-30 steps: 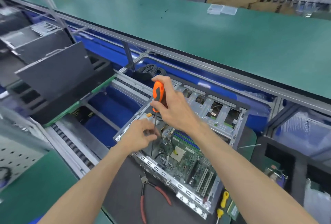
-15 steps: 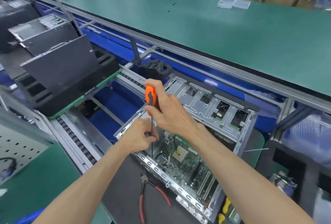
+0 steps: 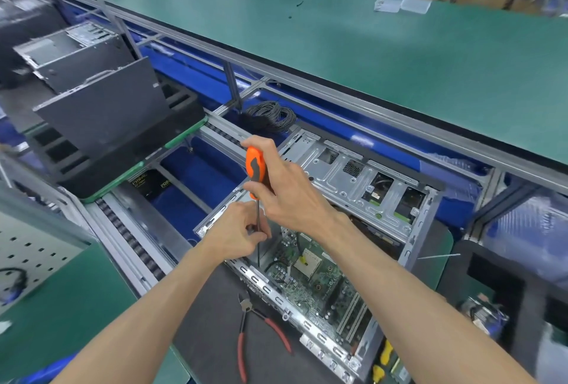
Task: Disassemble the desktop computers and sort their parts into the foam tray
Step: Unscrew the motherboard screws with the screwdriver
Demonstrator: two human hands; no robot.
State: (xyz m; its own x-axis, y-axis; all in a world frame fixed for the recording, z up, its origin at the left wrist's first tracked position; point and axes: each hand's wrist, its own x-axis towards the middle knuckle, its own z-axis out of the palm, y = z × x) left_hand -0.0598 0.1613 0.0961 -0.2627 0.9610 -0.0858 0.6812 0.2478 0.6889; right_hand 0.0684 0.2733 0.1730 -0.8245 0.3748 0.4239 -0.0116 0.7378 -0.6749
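Currently the right hand [image 3: 289, 196] is clenched round the orange handle of the screwdriver [image 3: 255, 168], and the left hand [image 3: 238, 236] pinches its shaft lower down. Shaft runs near vertical, tip down inside the open case [image 3: 362, 187] at the near-left corner of the motherboard [image 3: 310, 276]; the screw itself cannot be made out. Foam tray [image 3: 129, 150] lies well apart, up-left, on the left hand's side.

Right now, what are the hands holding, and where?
The right hand grips the screwdriver by its orange handle; the left hand pinches its metal shaft.
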